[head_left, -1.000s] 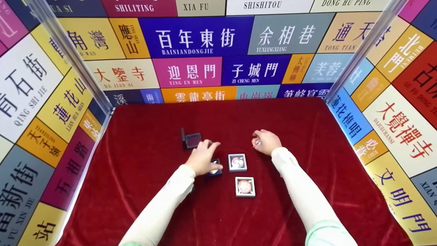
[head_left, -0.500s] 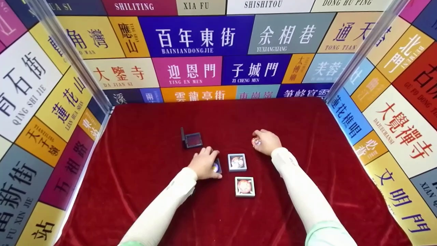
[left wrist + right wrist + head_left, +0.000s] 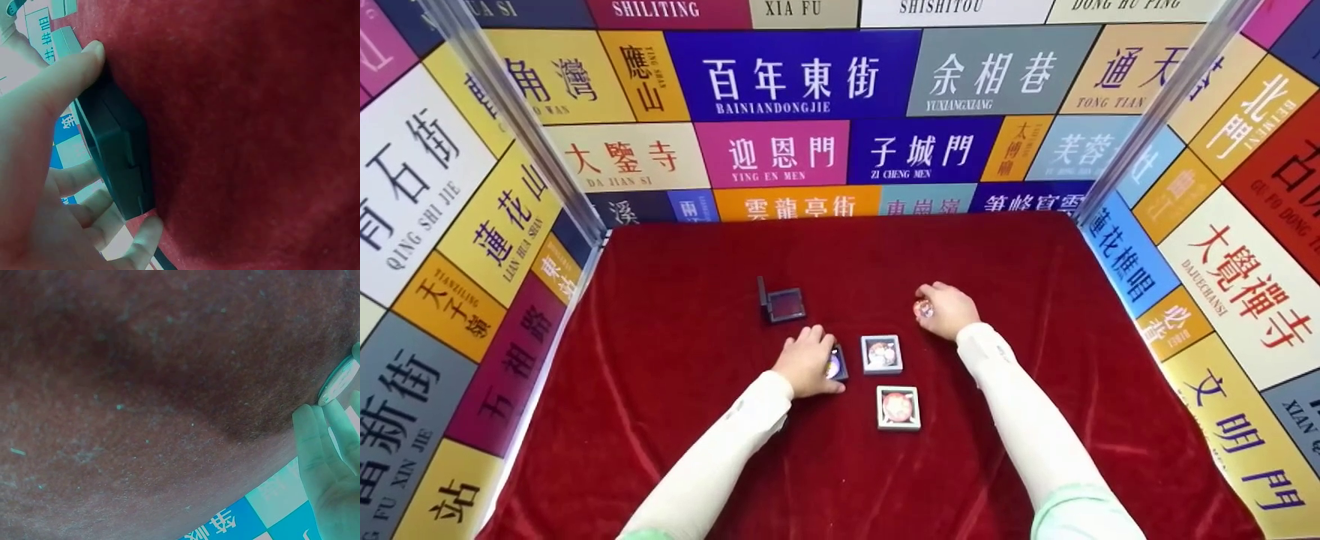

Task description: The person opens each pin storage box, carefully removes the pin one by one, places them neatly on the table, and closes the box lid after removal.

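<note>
In the head view my left hand (image 3: pixel 805 361) holds a small dark square box (image 3: pixel 843 370) across its edges, thumb at the near side and fingers at the far side. A round shiny badge with a purple picture shows inside the box. The left wrist view gives the box's black hinged side (image 3: pixel 118 149) between thumb and fingers. Over on the right, my right hand (image 3: pixel 952 311) pinches a round picture badge (image 3: pixel 922 309) by its rim. That badge (image 3: pixel 338 381) stands tilted at the fingertips in the right wrist view.
An open black box (image 3: pixel 786 305) with its lid raised lies behind my left hand. Between the hands are a grey-blue box (image 3: pixel 897 370) and a pale green box (image 3: pixel 898 428), each with a round badge inside. Red cloth (image 3: pixel 697 300) covers the table; sign-printed walls (image 3: pixel 795 79) enclose it.
My left hand has come down with its thumb and fingers closing onto the dark box's edges. The right hand stays in place with its badge.
</note>
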